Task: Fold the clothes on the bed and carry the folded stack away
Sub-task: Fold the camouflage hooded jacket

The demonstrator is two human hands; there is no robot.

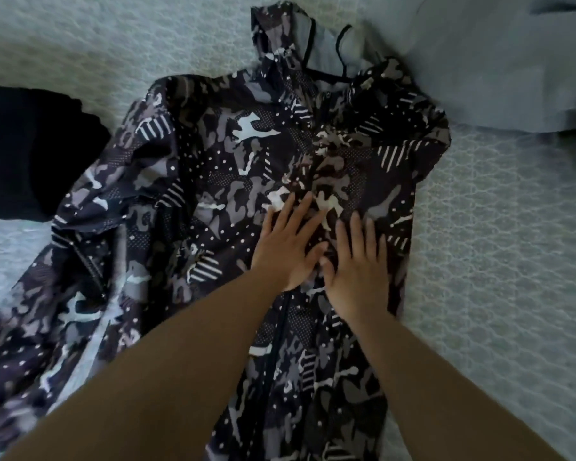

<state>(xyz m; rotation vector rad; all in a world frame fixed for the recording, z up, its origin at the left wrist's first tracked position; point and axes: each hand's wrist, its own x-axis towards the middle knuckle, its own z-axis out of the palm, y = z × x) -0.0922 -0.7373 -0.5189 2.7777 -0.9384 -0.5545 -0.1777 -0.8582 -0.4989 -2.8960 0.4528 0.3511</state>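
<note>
Bed (499,247) covered in pale quilted spread, fills the view; camouflage jacket (233,181) in black, grey and white lies spread flat on it, front up, zip running down the middle, hood at the far end, one sleeve trailing out to the near left; grey garment (499,61) bunched at far right, just beside the jacket's hood and shoulder; black garment (30,151) at the left edge, touching the jacket's left shoulder area; person's two bare forearms reach in from the near side; left hand (288,247) rests palm-down on the jacket's middle, fingers (288,207) straight and spread, gripping nothing; right hand (359,271) flat just beside it, right of the zip, fingers likewise straight, pressing the cloth; thumbs of the two hands nearly meet.
</note>
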